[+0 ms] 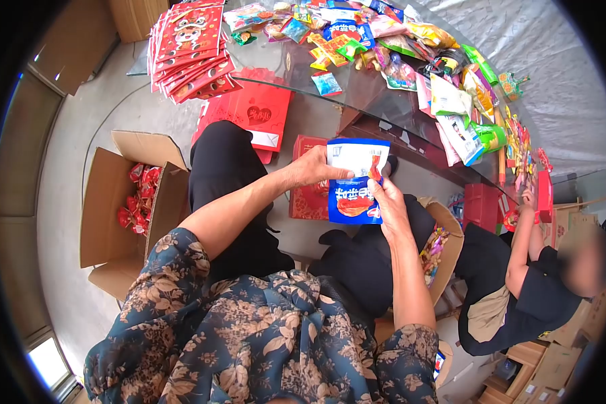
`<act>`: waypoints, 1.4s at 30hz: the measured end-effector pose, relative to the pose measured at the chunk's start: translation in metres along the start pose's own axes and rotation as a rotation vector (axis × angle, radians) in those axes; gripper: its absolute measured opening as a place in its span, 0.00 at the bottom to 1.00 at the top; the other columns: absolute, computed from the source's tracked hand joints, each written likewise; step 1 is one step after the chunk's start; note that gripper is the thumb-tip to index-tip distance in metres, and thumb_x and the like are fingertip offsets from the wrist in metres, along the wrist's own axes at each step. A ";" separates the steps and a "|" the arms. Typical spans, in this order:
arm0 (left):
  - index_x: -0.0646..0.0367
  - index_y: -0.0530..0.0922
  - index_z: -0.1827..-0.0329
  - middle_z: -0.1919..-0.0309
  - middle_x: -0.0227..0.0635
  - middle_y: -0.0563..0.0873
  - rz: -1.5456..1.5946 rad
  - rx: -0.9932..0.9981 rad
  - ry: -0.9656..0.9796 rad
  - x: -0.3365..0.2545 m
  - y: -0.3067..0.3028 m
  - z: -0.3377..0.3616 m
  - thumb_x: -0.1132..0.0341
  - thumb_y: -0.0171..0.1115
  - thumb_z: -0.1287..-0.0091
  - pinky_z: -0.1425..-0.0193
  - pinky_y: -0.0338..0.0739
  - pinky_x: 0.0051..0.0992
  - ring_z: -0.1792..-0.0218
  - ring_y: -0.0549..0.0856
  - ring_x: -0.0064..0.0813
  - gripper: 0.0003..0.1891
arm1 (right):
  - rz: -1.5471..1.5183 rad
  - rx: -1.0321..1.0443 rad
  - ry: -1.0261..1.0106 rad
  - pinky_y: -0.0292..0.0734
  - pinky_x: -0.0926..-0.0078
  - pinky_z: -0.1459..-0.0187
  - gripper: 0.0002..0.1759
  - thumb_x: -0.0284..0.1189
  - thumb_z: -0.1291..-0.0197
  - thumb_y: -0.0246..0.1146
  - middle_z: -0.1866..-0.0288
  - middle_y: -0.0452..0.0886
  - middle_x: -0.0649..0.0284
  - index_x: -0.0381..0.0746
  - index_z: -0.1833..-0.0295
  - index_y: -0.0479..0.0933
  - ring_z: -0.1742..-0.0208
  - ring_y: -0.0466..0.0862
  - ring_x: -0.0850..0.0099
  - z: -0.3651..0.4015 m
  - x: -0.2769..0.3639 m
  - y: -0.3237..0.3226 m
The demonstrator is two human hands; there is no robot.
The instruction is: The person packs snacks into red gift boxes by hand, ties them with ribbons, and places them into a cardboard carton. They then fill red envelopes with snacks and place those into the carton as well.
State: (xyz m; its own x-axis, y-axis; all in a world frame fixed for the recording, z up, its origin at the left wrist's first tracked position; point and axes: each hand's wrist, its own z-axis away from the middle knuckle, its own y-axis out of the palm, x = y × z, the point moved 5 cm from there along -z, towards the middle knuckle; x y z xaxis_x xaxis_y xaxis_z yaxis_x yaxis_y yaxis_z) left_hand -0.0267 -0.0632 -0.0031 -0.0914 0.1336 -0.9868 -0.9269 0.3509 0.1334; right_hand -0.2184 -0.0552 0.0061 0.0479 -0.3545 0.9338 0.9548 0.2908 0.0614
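Above the red box (pixel 306 202), my left hand (pixel 314 168) and right hand (pixel 388 205) pinch the blue packet (pixel 354 183); best held by edges, flat

The person wears a short-sleeved dark blue blouse (pixel 269 337) printed with tan and brown flowers, plus black trousers (pixel 225 178); the left hand (pixel 313 168) and right hand (pixel 388 205) are bare.

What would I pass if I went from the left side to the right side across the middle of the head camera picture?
Open cardboard box with red packets → left hand → blue pouch → right hand → second box with colourful snacks → another person.
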 end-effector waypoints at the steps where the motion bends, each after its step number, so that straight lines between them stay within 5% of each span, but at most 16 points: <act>1: 0.62 0.77 0.42 0.54 0.33 0.86 0.017 -0.012 -0.008 -0.002 0.000 0.001 0.59 0.73 0.39 0.52 0.78 0.25 0.54 0.82 0.21 0.26 | 0.052 -0.030 -0.011 0.79 0.79 0.53 0.20 0.40 0.29 0.57 0.53 0.83 0.65 0.35 0.43 0.76 0.54 0.83 0.80 0.000 0.003 0.001; 5: 0.62 0.78 0.42 0.53 0.33 0.86 0.019 -0.029 0.000 0.004 -0.005 -0.001 0.61 0.72 0.39 0.48 0.77 0.26 0.53 0.82 0.22 0.24 | -0.074 0.027 0.013 0.78 0.77 0.47 0.21 0.38 0.28 0.56 0.49 0.82 0.60 0.32 0.41 0.73 0.50 0.83 0.76 -0.007 -0.002 -0.003; 11: 0.64 0.79 0.44 0.52 0.35 0.86 0.086 -0.046 0.035 0.008 -0.004 -0.003 0.63 0.72 0.38 0.44 0.76 0.27 0.51 0.83 0.23 0.22 | 0.083 -0.007 -0.072 0.77 0.82 0.54 0.19 0.37 0.29 0.58 0.53 0.83 0.64 0.32 0.45 0.77 0.57 0.81 0.80 -0.009 0.012 0.000; 20: 0.65 0.78 0.43 0.51 0.36 0.86 0.140 -0.041 0.029 0.003 -0.005 -0.001 0.62 0.72 0.38 0.42 0.75 0.27 0.50 0.83 0.24 0.24 | -0.227 -0.024 -0.089 0.78 0.82 0.53 0.16 0.33 0.30 0.60 0.53 0.83 0.65 0.33 0.45 0.77 0.57 0.82 0.81 -0.015 0.003 0.002; 42: 0.63 0.77 0.41 0.50 0.36 0.86 0.110 -0.008 0.015 0.001 -0.003 -0.001 0.64 0.74 0.41 0.40 0.76 0.28 0.48 0.83 0.25 0.26 | -0.099 0.078 -0.028 0.80 0.78 0.51 0.15 0.26 0.33 0.62 0.52 0.83 0.64 0.33 0.43 0.76 0.55 0.83 0.79 -0.008 0.007 0.009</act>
State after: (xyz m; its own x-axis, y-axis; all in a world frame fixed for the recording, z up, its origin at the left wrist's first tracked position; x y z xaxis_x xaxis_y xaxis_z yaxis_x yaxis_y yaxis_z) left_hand -0.0247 -0.0644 -0.0050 -0.1983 0.1567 -0.9675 -0.9140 0.3270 0.2403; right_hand -0.2074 -0.0627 0.0104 -0.0543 -0.3601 0.9313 0.9288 0.3242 0.1795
